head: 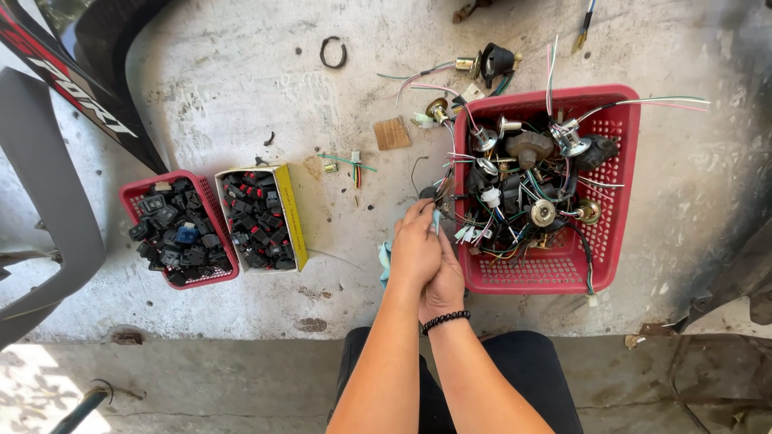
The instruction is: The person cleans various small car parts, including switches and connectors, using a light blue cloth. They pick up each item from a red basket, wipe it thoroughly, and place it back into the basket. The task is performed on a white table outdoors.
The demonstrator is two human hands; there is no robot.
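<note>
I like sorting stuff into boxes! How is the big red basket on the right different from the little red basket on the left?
The big red basket is wider than the little red basket. The big red basket holds a tangle of coloured wires and round metal parts; the little red basket holds small black blocky parts, packed close. Wires spill over the big red basket's rim; nothing hangs out of the little red basket. Both are red slotted plastic on the concrete.

red basket (623, 161), yellow box (291, 213), black bracelet (445, 321)

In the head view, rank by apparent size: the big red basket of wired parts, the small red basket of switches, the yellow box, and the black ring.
1. Big red basket
2. Small red basket and yellow box: look alike, not ranked
3. Black ring
</note>
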